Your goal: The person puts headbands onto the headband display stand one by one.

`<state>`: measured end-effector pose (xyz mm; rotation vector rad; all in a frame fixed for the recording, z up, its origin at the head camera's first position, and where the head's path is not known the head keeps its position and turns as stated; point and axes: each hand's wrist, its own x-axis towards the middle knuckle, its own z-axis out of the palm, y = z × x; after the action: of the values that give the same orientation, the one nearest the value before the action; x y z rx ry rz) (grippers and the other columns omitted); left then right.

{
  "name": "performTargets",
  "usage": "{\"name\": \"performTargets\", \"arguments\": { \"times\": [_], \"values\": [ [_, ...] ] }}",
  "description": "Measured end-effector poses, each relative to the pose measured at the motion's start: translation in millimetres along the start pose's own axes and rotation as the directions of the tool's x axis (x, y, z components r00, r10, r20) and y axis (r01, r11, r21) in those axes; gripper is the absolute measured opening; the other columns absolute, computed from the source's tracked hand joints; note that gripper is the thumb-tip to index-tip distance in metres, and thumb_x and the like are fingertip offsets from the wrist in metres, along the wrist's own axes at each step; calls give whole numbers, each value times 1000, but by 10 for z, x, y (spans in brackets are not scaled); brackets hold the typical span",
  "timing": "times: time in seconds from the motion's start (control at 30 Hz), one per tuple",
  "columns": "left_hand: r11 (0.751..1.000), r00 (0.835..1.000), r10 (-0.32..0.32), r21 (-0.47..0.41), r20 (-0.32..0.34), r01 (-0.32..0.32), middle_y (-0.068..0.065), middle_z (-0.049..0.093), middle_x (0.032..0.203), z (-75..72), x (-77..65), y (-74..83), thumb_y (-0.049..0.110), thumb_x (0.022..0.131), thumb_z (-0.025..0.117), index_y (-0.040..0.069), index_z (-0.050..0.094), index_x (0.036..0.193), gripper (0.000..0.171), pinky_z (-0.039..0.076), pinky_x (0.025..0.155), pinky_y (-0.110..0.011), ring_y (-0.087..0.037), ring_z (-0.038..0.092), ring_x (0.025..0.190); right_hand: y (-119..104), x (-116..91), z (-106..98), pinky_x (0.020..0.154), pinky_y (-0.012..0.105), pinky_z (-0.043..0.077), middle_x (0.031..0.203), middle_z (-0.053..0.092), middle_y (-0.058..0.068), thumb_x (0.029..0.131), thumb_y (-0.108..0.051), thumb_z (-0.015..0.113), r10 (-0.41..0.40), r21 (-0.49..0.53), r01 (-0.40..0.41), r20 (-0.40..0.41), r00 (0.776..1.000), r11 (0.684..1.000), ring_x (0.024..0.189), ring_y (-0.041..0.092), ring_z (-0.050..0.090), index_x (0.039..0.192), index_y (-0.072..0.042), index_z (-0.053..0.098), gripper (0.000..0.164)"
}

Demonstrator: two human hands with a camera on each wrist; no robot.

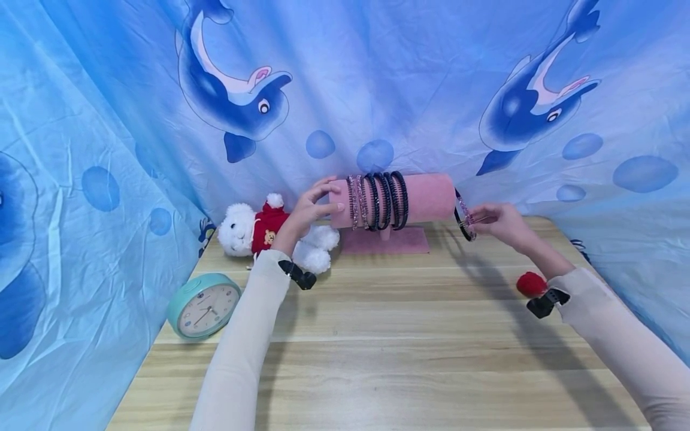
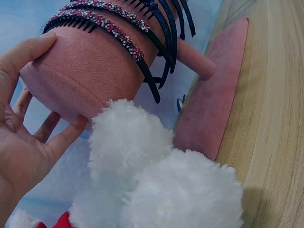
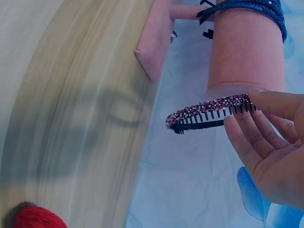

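At the left end of a pink cylindrical headband stand, my left hand holds the padded roll, thumb on one side and fingers on the other. Just off the roll's right end, my right hand pinches a glittery pink headband with dark comb teeth between thumb and fingers. Around the roll sit two pink glittery headbands near the left hand and several dark headbands in the middle. The stand's flat base rests on the table.
A white plush toy in a red top lies below the left hand. The teal alarm clock stands at the table's left edge. A red yarn ball is by the right wrist. Behind the wooden table hangs a blue dolphin-print cloth.
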<state>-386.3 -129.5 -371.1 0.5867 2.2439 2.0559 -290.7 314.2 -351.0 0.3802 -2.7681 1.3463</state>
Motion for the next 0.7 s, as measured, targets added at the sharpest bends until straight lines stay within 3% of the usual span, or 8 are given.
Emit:
{"name": "performTargets", "arguments": {
  "times": [0.2,0.33,0.47,0.57,0.7],
  "values": [
    [1000,1000,-2,3,10,1,11,39,161,-14,11,-14,7,85,77,29,70,101,28,47,114,-50,-23,33,150,-61,8,-85,68,16,59,101,77,22,92,0,71,-42,0,42,-58,997,999,78,-2,70,130,14,58,43],
    [1000,1000,0,3,6,0,10,39,161,-19,13,-18,7,85,78,28,70,102,28,47,115,-50,-23,33,150,-124,15,-164,67,13,57,91,79,0,93,-3,71,-54,4,54,-77,996,999,78,-5,68,135,13,56,47],
    [1000,1000,2,6,3,-2,10,40,160,-16,13,-12,7,85,78,28,70,102,28,48,114,-49,-24,34,150,-217,49,-248,66,15,59,85,73,-21,95,-6,69,-48,3,48,-75,996,999,78,-8,67,137,13,54,48],
    [1000,1000,5,4,5,-5,10,40,160,-11,9,-9,7,84,78,29,69,102,29,50,112,-48,-23,35,150,-296,101,-308,63,18,60,84,71,-24,97,-8,68,-53,-20,52,-53,997,998,75,-6,67,136,13,55,46],
    [1000,1000,9,-1,8,-9,9,40,161,1,7,-13,7,84,78,29,70,102,29,51,110,-48,-24,35,149,-400,185,-362,64,21,61,86,74,-20,100,-11,64,-33,-39,32,-19,999,999,75,-2,69,135,11,58,42]
  ]
}}
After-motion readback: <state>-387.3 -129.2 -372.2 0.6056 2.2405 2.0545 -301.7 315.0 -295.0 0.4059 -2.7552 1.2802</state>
